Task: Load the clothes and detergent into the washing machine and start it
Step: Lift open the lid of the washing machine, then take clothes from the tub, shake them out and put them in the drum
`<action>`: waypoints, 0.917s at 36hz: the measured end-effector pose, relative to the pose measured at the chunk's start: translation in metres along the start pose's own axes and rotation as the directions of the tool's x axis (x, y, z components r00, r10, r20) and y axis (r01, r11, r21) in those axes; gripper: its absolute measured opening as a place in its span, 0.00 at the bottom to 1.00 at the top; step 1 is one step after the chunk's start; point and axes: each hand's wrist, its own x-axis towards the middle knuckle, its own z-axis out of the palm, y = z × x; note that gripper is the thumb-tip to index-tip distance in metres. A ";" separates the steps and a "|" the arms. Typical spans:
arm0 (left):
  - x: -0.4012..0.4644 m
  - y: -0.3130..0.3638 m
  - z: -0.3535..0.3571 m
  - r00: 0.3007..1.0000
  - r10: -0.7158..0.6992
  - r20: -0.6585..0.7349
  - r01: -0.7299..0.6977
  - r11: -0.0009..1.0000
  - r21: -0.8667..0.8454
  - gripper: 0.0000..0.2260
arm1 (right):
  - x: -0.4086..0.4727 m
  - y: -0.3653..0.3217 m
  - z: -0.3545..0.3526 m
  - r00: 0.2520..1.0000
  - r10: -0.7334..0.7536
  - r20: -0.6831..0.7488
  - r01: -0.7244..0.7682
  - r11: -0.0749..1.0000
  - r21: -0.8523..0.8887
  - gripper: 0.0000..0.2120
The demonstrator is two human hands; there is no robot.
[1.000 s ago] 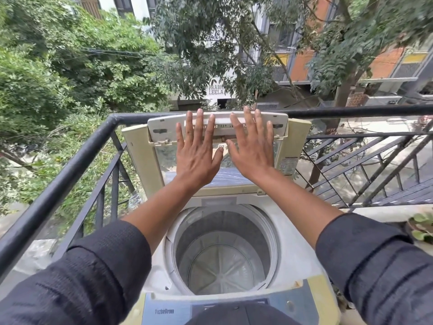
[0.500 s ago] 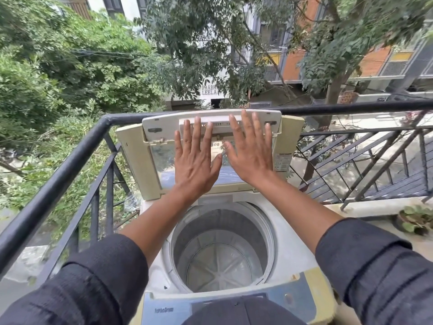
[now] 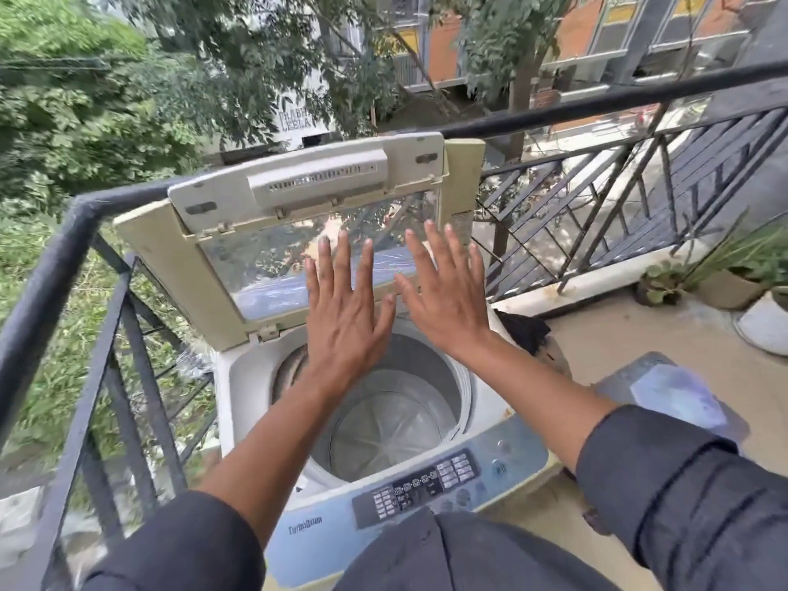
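Black metal balcony railing (image 3: pixel 64 266) along the left and back, trees and orange-and-grey buildings beyond. Tucked into the railing corner: white top-loading washing machine (image 3: pixel 251 377), faded blue control panel (image 3: pixel 430 479) at the near edge with dark button clusters. Folding cream-coloured lid with a clear window (image 3: pixel 273 232) raised and folded, leaning back toward the railing. Round steel drum (image 3: pixel 396 424) open below, grey ribbed base visible, no clothes seen inside. Blue-grey plastic sheet (image 3: pixel 678 394) lying on the beige balcony floor to the right of the machine. Dark black cloth bundle (image 3: pixel 522 330) just beside the machine's right rear corner; cannot tell whether touching. Potted green plants (image 3: pixel 725 270) at the far right, well apart from the machine. Left hand (image 3: pixel 345 309) held over the drum's back rim, fingers straight and spread, tips in front of the lid window, holding nothing. Right hand (image 3: pixel 443 292) just beside it, fingers likewise straight and spread, empty. Contact with the lid: cannot tell. Dark sleeves on both forearms.
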 end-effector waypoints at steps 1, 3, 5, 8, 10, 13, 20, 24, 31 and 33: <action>-0.004 0.002 0.003 1.000 0.011 0.026 -0.011 1.000 -0.007 0.34 | -0.006 0.001 0.000 1.000 0.024 0.010 -0.024 1.000 -0.001 0.30; -0.011 0.005 0.008 0.997 0.040 0.073 -0.038 0.999 -0.022 0.35 | -0.018 0.004 -0.001 0.997 0.065 0.031 -0.065 0.998 -0.005 0.30; -0.017 0.009 0.012 0.990 0.069 0.119 -0.065 0.997 -0.039 0.35 | -0.031 0.007 -0.001 0.993 0.111 0.045 -0.111 0.994 -0.009 0.30; -0.023 0.015 0.020 0.976 0.108 0.188 -0.099 0.994 -0.054 0.34 | -0.050 0.013 -0.002 0.982 0.177 0.060 -0.176 0.984 -0.021 0.30; -0.025 0.021 0.025 0.964 0.136 0.228 -0.124 0.990 -0.065 0.34 | -0.063 0.018 -0.003 0.974 0.219 0.063 -0.218 0.976 -0.030 0.29; -0.027 0.031 0.031 0.944 0.184 0.273 -0.168 0.982 -0.083 0.34 | -0.081 0.027 -0.005 0.958 0.278 0.073 -0.277 0.960 -0.023 0.30; -0.026 0.062 0.049 0.885 0.285 0.370 -0.251 0.958 -0.136 0.34 | -0.110 0.056 -0.008 0.899 0.409 0.155 -0.412 0.911 -0.016 0.29; -0.020 0.084 0.059 0.859 0.313 0.406 -0.261 0.949 -0.178 0.31 | -0.119 0.082 -0.002 0.880 0.447 0.160 -0.455 0.890 0.018 0.29; 0.007 0.125 0.086 0.821 0.343 0.456 -0.271 0.938 -0.218 0.30 | -0.113 0.138 0.014 0.859 0.464 0.217 -0.485 0.873 0.054 0.26; 0.019 0.138 0.097 0.808 0.344 0.478 -0.268 0.937 -0.223 0.31 | -0.107 0.157 0.020 0.857 0.456 0.241 -0.483 0.873 0.067 0.25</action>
